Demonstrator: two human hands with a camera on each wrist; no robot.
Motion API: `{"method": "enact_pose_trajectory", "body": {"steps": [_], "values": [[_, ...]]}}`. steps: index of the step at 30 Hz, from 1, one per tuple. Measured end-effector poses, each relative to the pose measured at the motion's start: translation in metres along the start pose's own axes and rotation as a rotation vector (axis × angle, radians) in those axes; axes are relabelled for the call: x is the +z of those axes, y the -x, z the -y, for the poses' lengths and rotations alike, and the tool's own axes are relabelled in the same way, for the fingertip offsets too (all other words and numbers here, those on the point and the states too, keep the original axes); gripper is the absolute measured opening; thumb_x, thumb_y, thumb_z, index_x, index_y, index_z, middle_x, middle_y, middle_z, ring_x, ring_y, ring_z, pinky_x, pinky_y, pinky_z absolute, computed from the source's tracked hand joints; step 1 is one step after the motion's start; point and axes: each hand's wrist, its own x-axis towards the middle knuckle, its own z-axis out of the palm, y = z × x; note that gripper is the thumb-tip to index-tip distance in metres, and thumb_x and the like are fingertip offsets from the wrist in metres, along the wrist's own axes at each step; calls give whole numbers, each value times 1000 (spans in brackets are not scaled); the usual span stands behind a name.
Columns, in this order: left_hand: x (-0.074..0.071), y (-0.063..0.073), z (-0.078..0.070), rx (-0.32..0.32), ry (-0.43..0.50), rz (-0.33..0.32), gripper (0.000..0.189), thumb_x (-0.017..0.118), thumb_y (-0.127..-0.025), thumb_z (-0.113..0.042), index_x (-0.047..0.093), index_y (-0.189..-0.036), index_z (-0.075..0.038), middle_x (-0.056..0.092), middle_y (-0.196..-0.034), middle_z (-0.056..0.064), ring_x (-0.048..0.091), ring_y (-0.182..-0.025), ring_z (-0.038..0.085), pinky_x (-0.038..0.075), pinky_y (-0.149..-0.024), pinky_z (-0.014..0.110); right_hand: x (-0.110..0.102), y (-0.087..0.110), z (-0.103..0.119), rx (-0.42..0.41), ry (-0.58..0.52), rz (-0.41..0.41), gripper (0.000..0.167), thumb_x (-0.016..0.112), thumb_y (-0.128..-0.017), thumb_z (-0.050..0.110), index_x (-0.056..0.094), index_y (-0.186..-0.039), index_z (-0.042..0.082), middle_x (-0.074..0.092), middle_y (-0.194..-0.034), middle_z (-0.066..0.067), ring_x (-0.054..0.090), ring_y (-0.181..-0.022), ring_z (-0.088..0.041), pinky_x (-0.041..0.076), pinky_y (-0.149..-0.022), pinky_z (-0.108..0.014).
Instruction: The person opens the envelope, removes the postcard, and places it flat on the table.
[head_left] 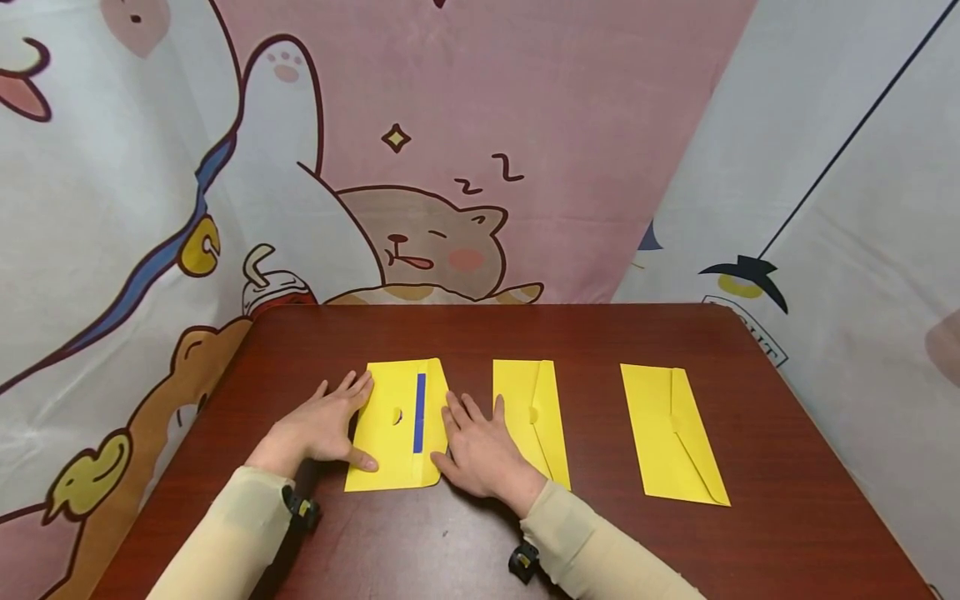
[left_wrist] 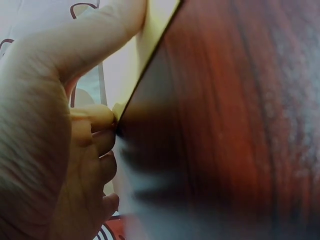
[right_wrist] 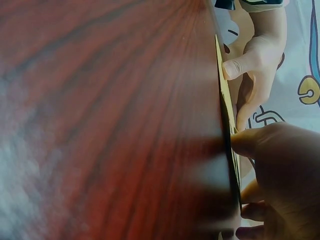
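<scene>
A yellow envelope [head_left: 382, 467] lies flat on the dark red-brown table with its flap unfolded to the right. A blue strip [head_left: 419, 412] shows near the flap, and a small slot [head_left: 397, 416] sits left of it. My left hand [head_left: 322, 425] rests on the envelope's left side, thumb on the paper and fingers spread along the edge. At the flap's right edge, my right hand [head_left: 480, 446] touches the paper with its fingers extended. In the left wrist view, the thumb lies on the envelope [left_wrist: 155, 30]. The right wrist view shows the envelope [right_wrist: 227, 97] edge-on between both hands.
Two more yellow envelopes lie to the right with flaps folded over: the middle one [head_left: 525, 379], partly behind my right hand, and the far right one [head_left: 660, 433]. The table [head_left: 592, 333] ends at a cartoon-printed cloth [head_left: 585, 150] behind it.
</scene>
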Motion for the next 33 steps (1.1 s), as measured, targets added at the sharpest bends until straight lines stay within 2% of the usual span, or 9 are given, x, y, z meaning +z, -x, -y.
{"method": "enact_pose_trajectory", "body": {"steps": [7,13,16,18,25,29,33], "values": [[-5,2,-6,15,-5,13,146,93,-56,-70,26,-165,2,16,-174,17,8,-161,38,7,-125,64,1,0,1,-6,-15,3,74,46,-107,59,49,-158,6,34,-169,-13,36,-153,-34,23,-114,-78],[-9,2,-12,21,62,48,143,98,-60,-59,25,-164,6,14,-173,23,11,-160,40,13,-126,60,0,0,1,-12,-11,-4,73,45,-108,58,49,-158,6,35,-169,-13,36,-153,-34,24,-113,-78],[-8,-1,-14,11,96,49,139,96,-64,-58,24,-164,7,11,-173,24,11,-160,40,15,-126,60,0,0,2,-9,-6,-4,73,45,-108,59,50,-158,6,36,-168,-13,37,-153,-34,25,-113,-78],[-7,-3,-16,-4,102,37,137,91,-67,-62,24,-164,7,10,-173,25,13,-160,42,17,-125,60,-1,0,2,-6,-2,-3,73,45,-107,59,51,-157,6,37,-168,-13,37,-153,-35,25,-113,-78],[-4,-11,-36,-70,17,-21,135,69,-78,-82,23,-160,15,19,-169,33,23,-155,48,25,-123,59,0,-1,2,-2,11,4,74,44,-108,60,51,-157,5,38,-168,-14,37,-153,-36,25,-112,-79],[0,-16,-49,-107,-43,-66,132,66,-81,-80,26,-157,20,25,-164,39,31,-150,53,31,-120,61,1,-2,2,-1,15,4,75,44,-107,60,51,-157,4,38,-168,-14,37,-153,-36,26,-111,-80],[4,-20,-60,-162,-81,-83,127,67,-84,-76,27,-155,22,26,-161,43,32,-148,56,34,-118,62,1,-2,3,5,8,13,75,44,-108,60,50,-157,4,37,-168,-13,35,-154,-36,25,-111,-80]]}}
